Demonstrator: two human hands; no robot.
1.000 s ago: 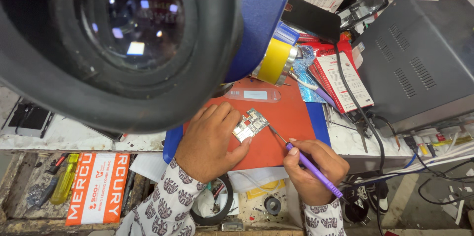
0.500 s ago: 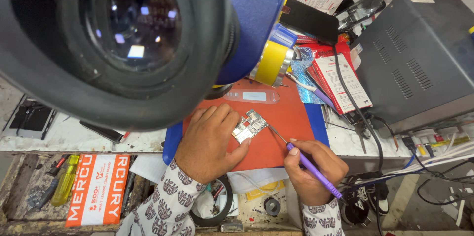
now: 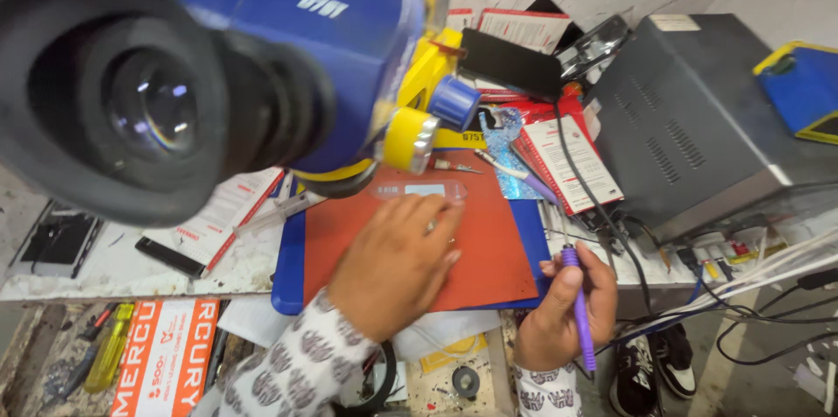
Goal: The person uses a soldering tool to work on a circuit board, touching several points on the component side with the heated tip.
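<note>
Nearest to the camera stood the blue microscope (image 3: 262,41) with its black eyepiece (image 3: 131,94), and it hid the far left part of the bench. Below it, at the near edge of the bench, the right hand (image 3: 563,312) was closed around a purple-handled tool (image 3: 578,308). It held the tool almost upright like a pen, tip up and off the mat, so the point touched nothing.

The left hand (image 3: 397,264) lay palm down on the orange mat (image 3: 484,251), near the mat's near edge, with the fingers spread and bent a little. It seemed to press something flat so that it could not slide, but the thing under it was covered and I could not tell what it was. A ring showed on one finger.

The orange mat lay on a blue mat (image 3: 528,238), whose edge showed at the left and the right. At the far edge of the orange mat, a clear plastic piece (image 3: 419,192) lay just under the microscope's yellow knob (image 3: 410,139).

Farther, at the right side of the bench, red-and-white booklets (image 3: 567,159) lay in a heap, and a black cable (image 3: 580,181) ran over them toward the near edge, just beside the right hand. A grey metal box (image 3: 698,129) filled the far right corner. A dark phone (image 3: 511,61) leaned at the far edge.
</note>
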